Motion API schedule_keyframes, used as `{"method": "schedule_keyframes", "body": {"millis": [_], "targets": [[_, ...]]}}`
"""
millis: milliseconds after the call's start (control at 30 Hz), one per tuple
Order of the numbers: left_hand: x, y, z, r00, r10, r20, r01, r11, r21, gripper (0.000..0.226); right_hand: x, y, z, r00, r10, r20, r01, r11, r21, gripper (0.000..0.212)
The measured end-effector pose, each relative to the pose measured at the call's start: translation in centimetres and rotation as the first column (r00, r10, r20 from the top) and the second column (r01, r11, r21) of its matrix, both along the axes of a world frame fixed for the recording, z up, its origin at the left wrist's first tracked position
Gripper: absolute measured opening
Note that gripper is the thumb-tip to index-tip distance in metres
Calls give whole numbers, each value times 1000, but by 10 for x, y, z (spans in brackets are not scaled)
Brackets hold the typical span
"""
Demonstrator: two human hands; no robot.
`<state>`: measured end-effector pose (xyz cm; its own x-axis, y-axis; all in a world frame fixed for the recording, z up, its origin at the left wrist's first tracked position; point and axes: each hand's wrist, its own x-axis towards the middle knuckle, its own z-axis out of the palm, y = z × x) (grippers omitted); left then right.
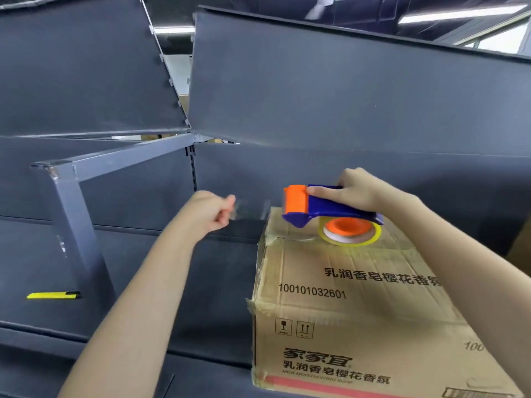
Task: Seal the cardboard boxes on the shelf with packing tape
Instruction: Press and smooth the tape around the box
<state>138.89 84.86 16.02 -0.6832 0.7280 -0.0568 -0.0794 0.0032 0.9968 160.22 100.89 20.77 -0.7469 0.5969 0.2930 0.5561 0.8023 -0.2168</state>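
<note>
A brown cardboard box (359, 305) with printed black characters stands on the dark shelf (161, 271) at the right. My right hand (353, 193) grips a blue and orange tape dispenser (316, 208) holding a roll of clear tape (349, 232), just above the box's far left corner. My left hand (211, 212) is to the left of the box, fingers pinched on the free end of a clear tape strip (250, 211) stretched out from the dispenser. Older tape runs along the box's seams.
A yellow and black utility knife (53, 295) lies on the shelf at the left, near a grey metal upright (77, 234). Dark back panels rise behind the shelf. The edge of another brown box (520, 254) shows at the far right.
</note>
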Motion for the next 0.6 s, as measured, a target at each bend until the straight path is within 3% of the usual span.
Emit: {"method": "schedule_keyframes", "body": {"millis": [100,200,400,600], "targets": [[-19,-5,-8,999,-8,-47,1,987,-161,13,15,16,7,997,-72,39,75,994,-79,73],[-21,2,-18,999,-15,-38,6,976,-217,8,12,18,12,995,-61,84,71,991,-114,78],[-28,9,-26,975,-52,216,51,999,10,9,5,21,9,984,-94,154,113,986,-125,78],[-23,11,-42,947,-37,319,49,998,-28,3,2,20,6,975,-132,181,155,981,-118,68]]}}
